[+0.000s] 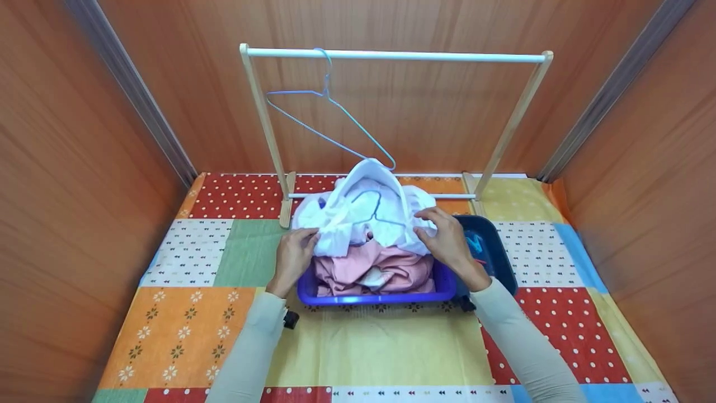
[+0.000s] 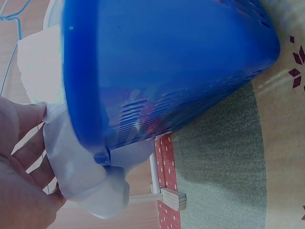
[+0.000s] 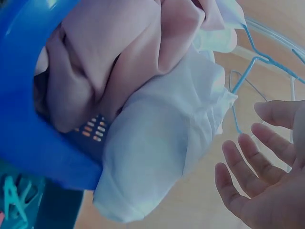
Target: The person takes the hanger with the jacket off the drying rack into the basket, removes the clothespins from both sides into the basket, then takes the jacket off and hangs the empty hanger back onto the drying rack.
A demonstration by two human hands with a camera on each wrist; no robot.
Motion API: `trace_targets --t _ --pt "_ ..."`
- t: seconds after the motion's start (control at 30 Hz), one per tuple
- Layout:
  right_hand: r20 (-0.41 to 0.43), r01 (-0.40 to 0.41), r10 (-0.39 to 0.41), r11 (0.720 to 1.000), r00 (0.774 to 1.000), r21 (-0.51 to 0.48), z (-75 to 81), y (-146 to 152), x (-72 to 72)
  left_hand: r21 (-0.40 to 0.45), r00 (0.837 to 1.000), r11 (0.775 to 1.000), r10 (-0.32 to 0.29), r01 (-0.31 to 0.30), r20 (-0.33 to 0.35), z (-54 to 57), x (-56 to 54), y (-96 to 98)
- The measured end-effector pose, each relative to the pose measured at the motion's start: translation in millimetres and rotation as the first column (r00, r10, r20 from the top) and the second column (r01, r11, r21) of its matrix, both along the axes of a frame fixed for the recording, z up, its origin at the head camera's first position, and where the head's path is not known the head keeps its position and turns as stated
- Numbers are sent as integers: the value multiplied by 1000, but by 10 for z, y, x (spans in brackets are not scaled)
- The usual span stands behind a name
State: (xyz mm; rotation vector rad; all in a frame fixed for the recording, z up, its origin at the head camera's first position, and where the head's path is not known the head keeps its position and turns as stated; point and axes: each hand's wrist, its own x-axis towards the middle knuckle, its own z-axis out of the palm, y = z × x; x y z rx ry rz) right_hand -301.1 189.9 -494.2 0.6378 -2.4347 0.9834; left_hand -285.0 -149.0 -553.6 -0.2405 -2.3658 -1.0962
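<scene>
Now, white garment [image 1: 335, 244]: lying over the basket's [image 1: 380, 299] far part.
Lower hanger [image 1: 376, 215]: running left to right in its neck opening.
Left hand [image 1: 295, 252]: being nearer, pinching the garment's left side.
Right hand [image 1: 450, 238]: hovering just beside its right side, fingers apart, holding nothing.

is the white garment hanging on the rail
No, the white garment is bunched over the purple basket, and only a bare hanger hangs from the rail.
</scene>
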Motion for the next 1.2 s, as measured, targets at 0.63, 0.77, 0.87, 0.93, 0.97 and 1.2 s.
trace_targets --t 0.63,0.77,0.87,0.93,0.97,1.2 --pt "23 -37 36 997 999 73 -120 -249 -107 4 1000 1000 16 -16 -1 -3 -3 1" --pt "25 -21 18 994 1000 106 -133 -290 -139 1 1000 1000 11 -11 -4 -7 1 0" --pt "26 -9 6 992 1000 126 -149 -300 -161 -3 1000 1000 7 -7 -11 -10 2 2" --pt "25 -5 2 992 1000 130 -160 -294 -168 -1 1000 1000 7 -7 -11 -11 0 4" --pt "23 -2 -1 991 1000 131 -167 -287 -171 0 1000 1000 7 -7 -11 -10 1 6" --pt "17 26 -29 992 999 122 -187 -212 -174 9 1000 1000 5 -5 -10 -9 -1 2"
